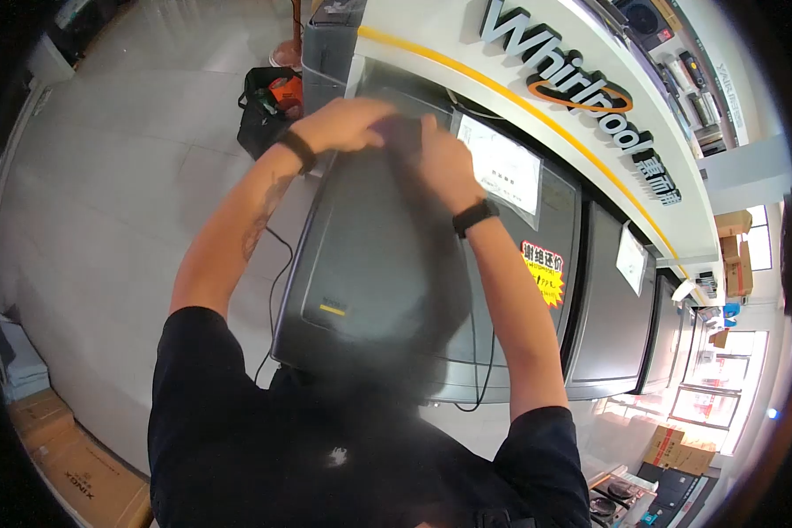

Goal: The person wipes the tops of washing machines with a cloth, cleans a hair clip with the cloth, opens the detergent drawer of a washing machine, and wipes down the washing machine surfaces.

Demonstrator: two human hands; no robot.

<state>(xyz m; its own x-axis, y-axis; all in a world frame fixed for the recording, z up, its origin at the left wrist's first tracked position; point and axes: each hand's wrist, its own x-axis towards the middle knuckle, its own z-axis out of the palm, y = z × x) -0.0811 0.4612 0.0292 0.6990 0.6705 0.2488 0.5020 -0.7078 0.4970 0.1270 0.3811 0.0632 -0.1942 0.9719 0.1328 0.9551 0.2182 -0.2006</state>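
My left hand [348, 123] is over the upper end of a dark grey appliance panel [370, 238], its fingers bent inward and blurred at the tips. Close beside it, my right hand [449, 163] is closed with the thumb raised. A dark, smeared shape [403, 141] lies between the hands, apparently in their fingers; its kind cannot be made out. A broad dark blur runs from there down toward my chest and covers part of the panel. A yellow label [332, 310] shows near the panel's lower left. Each wrist wears a black band.
A white counter with a Whirlpool sign [559, 66] runs along the right, with papers [502, 172] and a price sticker [544, 275] beneath it. A black bag [268, 110] stands on the tiled floor. Thin cables [282, 264] hang near the panel. Cardboard boxes [79, 466] sit lower left.
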